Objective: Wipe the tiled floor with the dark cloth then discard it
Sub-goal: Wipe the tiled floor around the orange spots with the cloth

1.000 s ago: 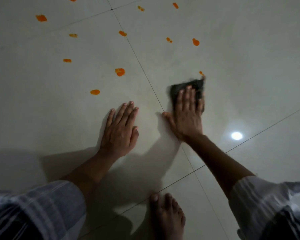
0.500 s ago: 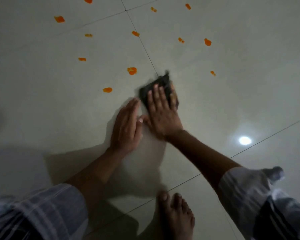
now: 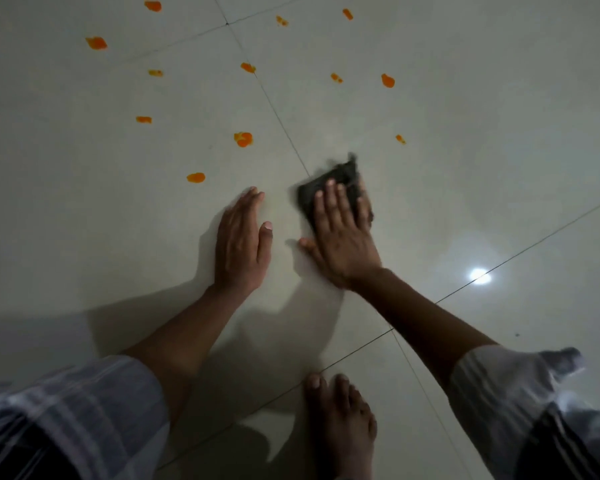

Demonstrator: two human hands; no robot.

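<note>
**Flat palm on a dark cloth, glossy tiles spotted with orange**

The right hand (image 3: 343, 237) lies flat on a dark cloth (image 3: 329, 188), fingers straight and together, pressing it against the tiled floor (image 3: 499, 133). The cloth is a small, rumpled, roughly four-sided pad, charcoal and matte, its far corner fraying into a blurred tuft (motion smears its edges). It sits just to the right of a thin grout line (image 3: 281, 123) that runs diagonally away from the person.

The left hand (image 3: 241, 244) rests palm-down on the floor just beside the right one, fingers extended and close together, thumb apart, holding nothing.

The tiles are large, pale and glossy; a round ceiling-light reflection (image 3: 479, 275) glares on the right. Small, irregular orange smears (image 3: 244, 139) dot the floor beyond both hands, none touching the cloth.

Both forearms emerge from rolled, pale striped sleeves (image 3: 84, 410). A bare foot (image 3: 340, 420) stands on the tile near the lower edge, toes pointing towards the hands, beside a crossing of grout lines.
</note>
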